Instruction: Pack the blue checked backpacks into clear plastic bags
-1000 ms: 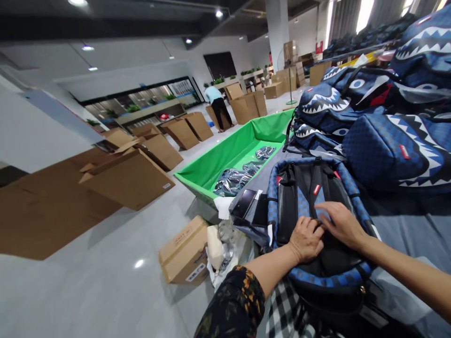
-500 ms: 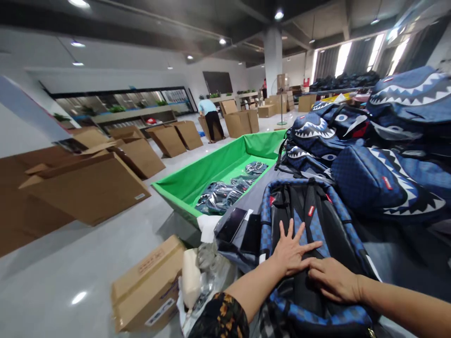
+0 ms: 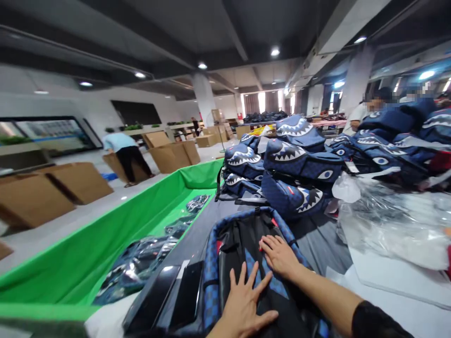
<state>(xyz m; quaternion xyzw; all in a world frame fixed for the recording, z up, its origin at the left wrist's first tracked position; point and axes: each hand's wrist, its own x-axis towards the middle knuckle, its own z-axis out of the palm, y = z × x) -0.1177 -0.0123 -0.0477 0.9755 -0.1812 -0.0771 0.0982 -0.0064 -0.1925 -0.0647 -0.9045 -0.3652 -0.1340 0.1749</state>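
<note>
Backpack (image 3: 246, 263) is laid back-panel up on the grey table (image 3: 317, 239). Left hand (image 3: 243, 305) and right hand (image 3: 280, 256) are pressed flat, fingers spread; flattening apparently underway, bagging not yet begun.

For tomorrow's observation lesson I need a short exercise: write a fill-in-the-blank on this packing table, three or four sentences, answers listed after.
1. Both hands, the left hand and the right hand, lie flat on a blue and black ____ on the table.
2. The stacked bags behind it are printed with a shark's ____ and eyes.
3. The long bin to the left of the table is lined in ____.
4. The boxes on the floor are made of ____.

Missing words: backpack; teeth; green; cardboard
</note>
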